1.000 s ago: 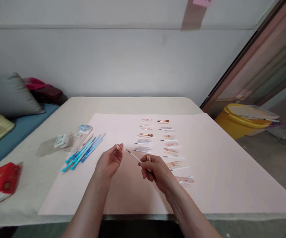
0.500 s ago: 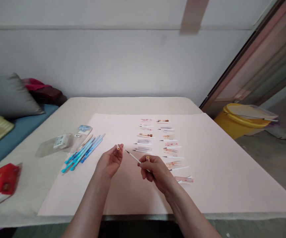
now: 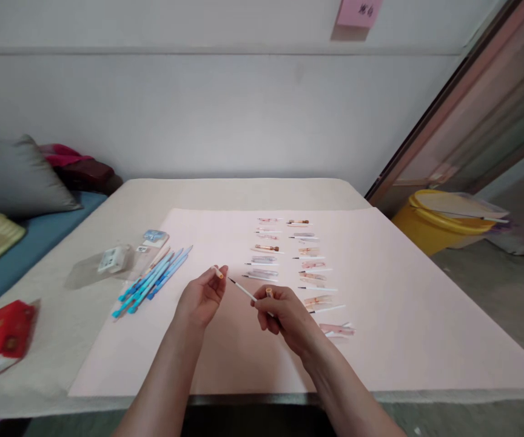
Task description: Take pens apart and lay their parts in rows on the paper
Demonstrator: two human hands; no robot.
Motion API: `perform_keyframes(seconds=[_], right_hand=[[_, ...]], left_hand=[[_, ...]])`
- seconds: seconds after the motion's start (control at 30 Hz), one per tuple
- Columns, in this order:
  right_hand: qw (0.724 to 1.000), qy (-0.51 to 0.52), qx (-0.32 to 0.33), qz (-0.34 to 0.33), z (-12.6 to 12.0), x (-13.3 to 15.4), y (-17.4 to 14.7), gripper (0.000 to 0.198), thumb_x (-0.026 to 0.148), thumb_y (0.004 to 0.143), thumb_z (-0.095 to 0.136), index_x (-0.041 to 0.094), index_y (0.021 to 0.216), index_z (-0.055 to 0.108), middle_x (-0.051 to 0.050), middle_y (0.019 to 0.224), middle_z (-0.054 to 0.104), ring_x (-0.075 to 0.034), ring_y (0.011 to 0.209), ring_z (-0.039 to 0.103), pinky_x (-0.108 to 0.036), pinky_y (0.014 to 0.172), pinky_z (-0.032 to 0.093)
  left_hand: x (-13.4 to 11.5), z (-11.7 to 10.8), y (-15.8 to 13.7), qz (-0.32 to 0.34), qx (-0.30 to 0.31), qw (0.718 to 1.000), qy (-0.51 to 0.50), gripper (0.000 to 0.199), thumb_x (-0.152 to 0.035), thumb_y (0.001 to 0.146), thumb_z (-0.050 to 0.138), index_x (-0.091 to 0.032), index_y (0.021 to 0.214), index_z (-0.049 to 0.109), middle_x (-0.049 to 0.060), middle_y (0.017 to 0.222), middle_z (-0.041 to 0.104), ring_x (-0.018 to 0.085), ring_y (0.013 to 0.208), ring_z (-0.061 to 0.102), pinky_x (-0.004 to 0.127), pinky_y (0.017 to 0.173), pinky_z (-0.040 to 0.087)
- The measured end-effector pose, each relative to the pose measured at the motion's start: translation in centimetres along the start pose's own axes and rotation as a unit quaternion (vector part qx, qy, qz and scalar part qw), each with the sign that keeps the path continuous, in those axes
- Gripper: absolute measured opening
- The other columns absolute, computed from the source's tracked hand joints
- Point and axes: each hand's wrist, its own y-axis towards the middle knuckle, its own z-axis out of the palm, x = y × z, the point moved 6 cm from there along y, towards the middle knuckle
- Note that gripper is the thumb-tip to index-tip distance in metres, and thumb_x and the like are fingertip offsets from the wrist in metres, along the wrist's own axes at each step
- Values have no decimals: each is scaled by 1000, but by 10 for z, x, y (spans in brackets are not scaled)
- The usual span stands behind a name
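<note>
In the head view, my left hand pinches a small white pen part with an orange end between thumb and fingertips. My right hand grips a thin white pen refill, its dark tip angled toward my left hand. An orange-rimmed pen barrel also pokes up from the right fingers; most of it is hidden. The refill tip and the small part are close but apart. Beyond my right hand, pink, clear and brown pen barrels lie in two columns with white refills beside them.
Several light-blue pens lie in a bundle at left, near an eraser-like block and a white packaged box. A red packet rests at the left edge. A yellow bucket stands right of the pink-covered table.
The small part in my left hand has tilted, its orange end now turned toward the refill. My right hand has shifted slightly left, bringing the refill tip closer. A pink note shows on the wall.
</note>
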Motion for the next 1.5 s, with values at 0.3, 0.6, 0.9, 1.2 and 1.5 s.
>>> perform_keyframes(seconds=[0.3,0.6,0.9,1.2,1.5], right_hand=[[1000,-20,3,-13,1,-1,1,4,17,69,55,14,67,58,1,43,56,-5,33,32,-20,38,18],[999,-29,-4,-35,1,1,1,5,18,72,55,14,69,56,1,47,58,-5,35,33,-21,39,19],[998,-49,-15,-46,0,3,2,7,19,73,55,14,68,56,1,48,59,-5,36,33,-21,39,17],[998,-53,-16,-40,-1,3,1,7,20,72,55,15,67,55,1,47,58,-5,35,32,-22,39,18],[997,-65,-16,-43,-1,3,2,9,22,72,56,16,66,55,2,47,57,-6,36,32,-22,38,19]], left_hand=[[0,5,-3,58,41,996,54,13,-1,76,58,-9,86,58,12,87,65,16,81,66,21,63,55],[0,18,-15,118,99,981,118,26,-8,75,62,-14,98,53,12,91,66,18,84,66,27,74,53],[-3,22,-18,155,113,972,137,26,-13,75,62,-16,99,53,10,89,67,18,84,65,31,79,52],[1,20,-19,143,94,975,140,22,-12,74,63,-15,94,54,8,85,66,17,82,65,29,77,52],[2,19,-20,152,80,973,151,19,-12,72,64,-14,89,56,9,85,66,17,82,65,31,77,52]])
